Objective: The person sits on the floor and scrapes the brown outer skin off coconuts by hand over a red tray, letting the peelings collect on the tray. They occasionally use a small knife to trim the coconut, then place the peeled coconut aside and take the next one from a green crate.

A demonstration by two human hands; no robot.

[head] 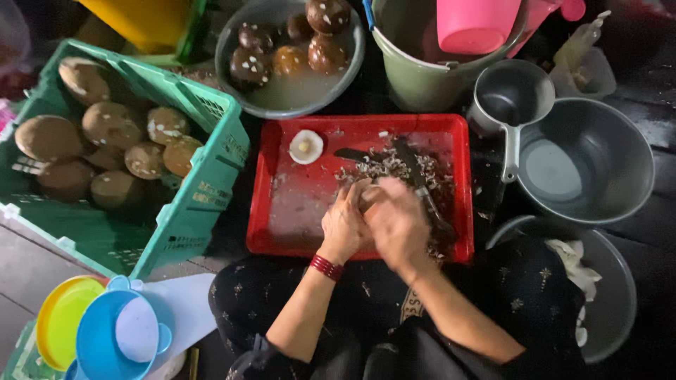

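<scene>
Coconut [367,195] btwn left hand [343,224], right hand [398,224], over red tray [296,204]

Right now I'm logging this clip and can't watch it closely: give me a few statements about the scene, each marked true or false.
1. Both hands, left hand and right hand, work together over the red tray. True.
2. The green crate holds white cups. False: it holds round brown fruits.
3. A knife lies on the tray among shavings. True.
4. The bowl above the tray is dry and bare. False: dark round pieces sit in liquid.
5. The left wrist is bare. False: it wears a red bangle.
</scene>
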